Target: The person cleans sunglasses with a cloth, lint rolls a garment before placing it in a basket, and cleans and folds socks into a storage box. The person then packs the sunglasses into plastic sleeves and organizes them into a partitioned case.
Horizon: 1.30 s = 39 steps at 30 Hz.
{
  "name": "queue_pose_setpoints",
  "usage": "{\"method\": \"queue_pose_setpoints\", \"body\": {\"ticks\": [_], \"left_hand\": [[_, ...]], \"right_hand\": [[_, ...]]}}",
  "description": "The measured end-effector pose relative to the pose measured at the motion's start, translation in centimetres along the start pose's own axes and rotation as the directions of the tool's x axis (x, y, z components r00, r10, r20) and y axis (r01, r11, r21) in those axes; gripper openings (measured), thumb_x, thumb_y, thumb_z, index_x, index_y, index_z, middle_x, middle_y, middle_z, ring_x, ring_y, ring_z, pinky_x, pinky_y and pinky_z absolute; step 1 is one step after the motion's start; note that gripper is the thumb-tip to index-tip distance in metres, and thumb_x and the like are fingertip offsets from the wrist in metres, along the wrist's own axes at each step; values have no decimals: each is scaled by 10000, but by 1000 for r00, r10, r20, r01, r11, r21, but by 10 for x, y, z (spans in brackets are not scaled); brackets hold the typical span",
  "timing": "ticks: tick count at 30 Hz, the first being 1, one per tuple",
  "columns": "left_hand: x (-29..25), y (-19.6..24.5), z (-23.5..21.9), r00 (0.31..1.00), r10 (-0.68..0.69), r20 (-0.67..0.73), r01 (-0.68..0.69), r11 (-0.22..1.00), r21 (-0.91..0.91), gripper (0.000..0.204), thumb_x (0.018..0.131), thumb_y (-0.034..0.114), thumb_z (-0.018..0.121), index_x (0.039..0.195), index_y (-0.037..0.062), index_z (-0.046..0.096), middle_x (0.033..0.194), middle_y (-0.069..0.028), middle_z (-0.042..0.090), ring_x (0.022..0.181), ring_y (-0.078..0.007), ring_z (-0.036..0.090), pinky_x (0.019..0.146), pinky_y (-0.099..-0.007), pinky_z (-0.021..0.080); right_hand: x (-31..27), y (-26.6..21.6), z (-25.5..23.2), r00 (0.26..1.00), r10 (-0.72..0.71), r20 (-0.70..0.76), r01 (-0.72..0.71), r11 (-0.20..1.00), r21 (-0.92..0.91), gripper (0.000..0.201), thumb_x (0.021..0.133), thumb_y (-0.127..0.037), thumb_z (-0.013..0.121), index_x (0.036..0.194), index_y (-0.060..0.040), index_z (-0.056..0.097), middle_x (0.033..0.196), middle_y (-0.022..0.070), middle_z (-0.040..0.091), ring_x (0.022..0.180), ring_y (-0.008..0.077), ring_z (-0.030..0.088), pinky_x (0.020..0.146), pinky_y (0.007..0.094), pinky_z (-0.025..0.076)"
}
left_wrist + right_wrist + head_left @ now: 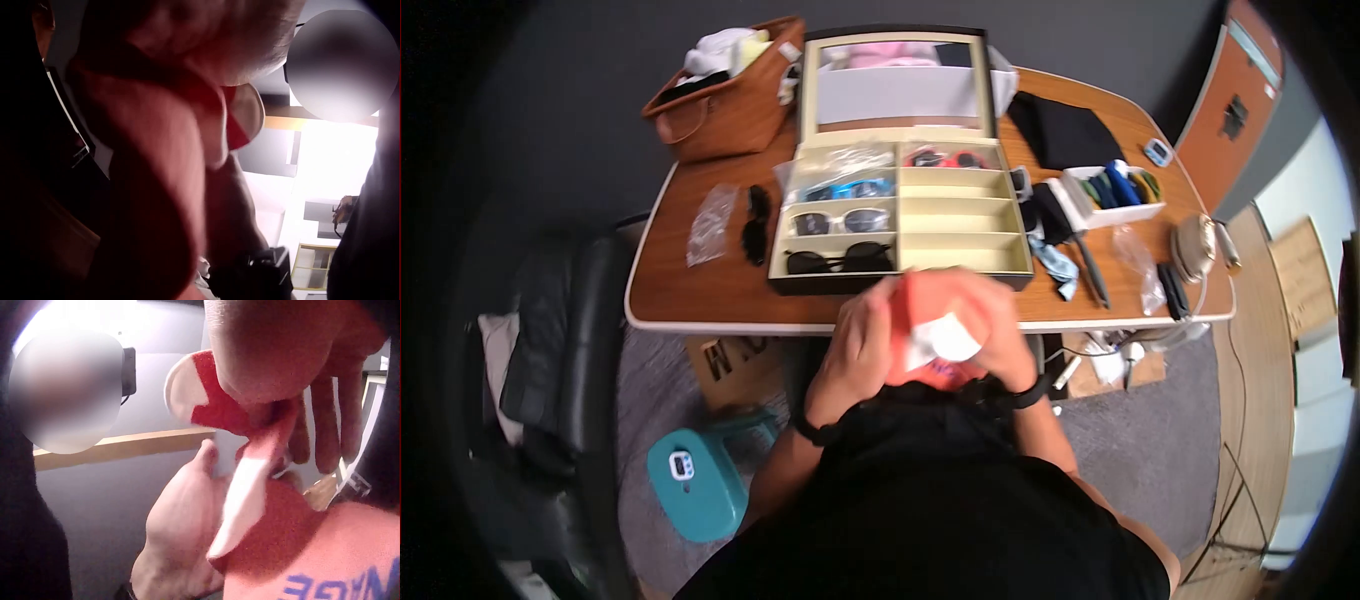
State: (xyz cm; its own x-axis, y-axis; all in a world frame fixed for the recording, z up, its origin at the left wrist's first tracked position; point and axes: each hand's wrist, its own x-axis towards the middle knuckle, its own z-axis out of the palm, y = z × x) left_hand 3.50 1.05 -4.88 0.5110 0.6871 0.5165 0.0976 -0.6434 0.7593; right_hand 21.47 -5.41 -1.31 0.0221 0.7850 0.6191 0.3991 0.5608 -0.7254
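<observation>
A coral-red fabric item [945, 372] with white patches is held up between two hands, in front of the black-clothed torso. The left hand [862, 345] grips its left side, and the right hand [1002, 335] grips its right side. In the right wrist view blue letters mark the red fabric [337, 550], and a white-tipped end sticks out beside the right hand [275, 350]. The left hand [187, 525] is behind and below, its fingers partly hidden by the fabric. The left wrist view is dark and blurred, with red fabric [156, 131] close up.
An open display case [965, 252] with several glasses stands on the wooden table [700, 295]. Around it are a brown bag [725, 125], a plastic wrapper [712, 225], a white box [1125, 214] of rolled cloths and a black cloth [1065, 130]. A teal stool [700, 510] stands at lower left.
</observation>
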Motion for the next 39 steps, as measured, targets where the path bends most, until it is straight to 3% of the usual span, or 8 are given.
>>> {"method": "queue_pose_setpoints", "body": {"ticks": [2, 7, 16, 20, 26, 29, 32, 39], "left_hand": [[31, 31, -29, 976, -210, 53, 208, 977, 39, 191, 977, 164, 534, 889, 2, 585, 827, -149, 560, 834, -327, 564, 754, -416, 445], [53, 1, -76, 987, 89, -137, 19, 770, 638, 158, 873, 168, 668, 961, 42, 633, 983, -108, 567, 964, -302, 526, 828, -405, 438], [76, -21, -120, 916, -198, 348, -43, 815, 577, 214, 861, 221, 700, 929, 19, 688, 908, -90, 659, 914, -275, 521, 906, -366, 394], [78, -10, -115, 958, -160, 236, 101, 965, 244, 200, 919, 164, 637, 939, -34, 619, 915, -125, 616, 877, -258, 550, 823, -338, 435], [77, -32, -118, 938, -86, 335, -50, 924, 378, 179, 925, 140, 616, 952, -37, 604, 886, -129, 625, 884, -247, 600, 795, -336, 460], [77, -31, -125, 983, -48, 178, -5, 958, 285, 151, 905, 111, 635, 963, -29, 628, 887, -124, 629, 860, -234, 608, 771, -317, 468], [82, -41, -161, 956, -129, -263, 168, 977, 132, 158, 949, 143, 615, 968, -12, 644, 835, -32, 640, 757, -99, 579, 694, -271, 462], [55, -110, -182, 821, -56, -568, 391, 780, 488, 248, 855, 212, 725, 768, -5, 642, 608, -70, 613, 549, -139, 573, 568, -298, 471]], "right_hand": [[-9, 16, -13, 957, 268, -109, -260, 962, 89, 276, 831, -96, 582, 1072, 13, 658, 862, 78, 674, 806, 193, 652, 751, 304, 503], [-13, 39, -27, 861, 440, -254, -307, 849, 430, 169, 885, -105, 559, 926, 23, 662, 842, 17, 667, 772, 73, 600, 704, 239, 480], [-18, 53, -17, 921, 342, -187, -265, 902, 341, 94, 851, -68, 583, 793, -14, 634, 721, -22, 613, 666, 44, 543, 592, 222, 428], [-18, 55, -20, 927, 342, -153, -281, 905, 321, 130, 867, -99, 597, 761, -24, 608, 700, -31, 595, 665, 29, 518, 585, 219, 411], [-19, 58, -21, 934, 329, -142, -274, 910, 311, 155, 867, -120, 613, 745, -28, 592, 690, -34, 581, 661, 29, 505, 582, 221, 407], [-18, 57, -21, 935, 326, -138, -275, 914, 297, 149, 853, -111, 619, 733, -31, 581, 681, -39, 568, 658, 27, 494, 579, 223, 401], [-20, 58, -21, 936, 325, -137, -276, 918, 286, 150, 839, -95, 617, 715, -34, 558, 671, -44, 552, 656, 27, 483, 575, 223, 392], [-18, 56, -18, 941, 298, -158, -248, 929, 273, 131, 806, -66, 617, 703, -27, 547, 656, -36, 531, 645, 27, 472, 565, 219, 376]]}}
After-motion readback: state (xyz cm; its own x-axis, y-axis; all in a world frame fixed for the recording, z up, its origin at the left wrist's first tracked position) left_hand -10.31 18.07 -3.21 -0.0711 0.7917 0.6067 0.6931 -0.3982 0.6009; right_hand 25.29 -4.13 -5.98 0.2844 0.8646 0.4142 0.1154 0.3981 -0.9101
